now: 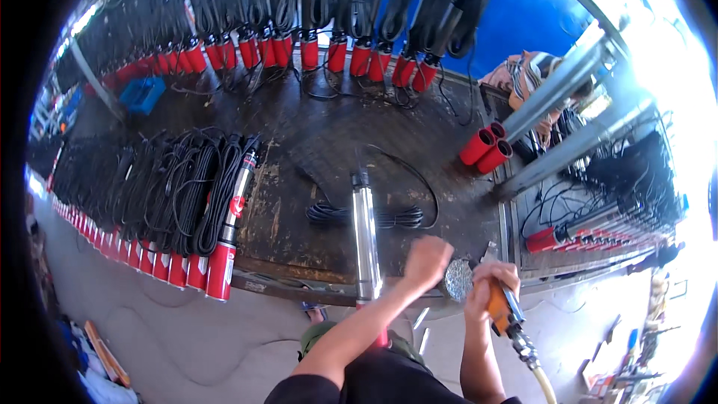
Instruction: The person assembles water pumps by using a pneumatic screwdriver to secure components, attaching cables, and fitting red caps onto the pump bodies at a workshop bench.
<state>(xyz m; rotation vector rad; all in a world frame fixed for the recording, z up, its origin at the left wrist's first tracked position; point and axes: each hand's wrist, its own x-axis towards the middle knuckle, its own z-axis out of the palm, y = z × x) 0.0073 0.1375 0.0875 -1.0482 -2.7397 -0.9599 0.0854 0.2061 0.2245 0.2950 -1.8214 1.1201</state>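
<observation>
A shiny steel tubular pump point(364, 228) with a black top lies across the table's front edge, its red lower end toward my body. My left hand point(428, 262) is closed, slightly blurred, just right of the pump; anything in its fingers is hidden. Right of that hand sits a round dish of small metal pieces point(458, 280). My right hand point(488, 288) grips an orange air screwdriver point(502, 310) beside the dish, its tip pointing away from me and a pale hose point(544, 385) trailing from its rear. Behind the pump lies a bundled black cable point(400, 217).
Several red-ended pumps with coiled cables point(217, 269) lie in a row on the left, and more point(310, 52) stand along the back. Three red cups point(486, 146) stand near the metal posts point(557, 146). A blue bin point(142, 95) is far left. Another person point(523, 78) works at far right.
</observation>
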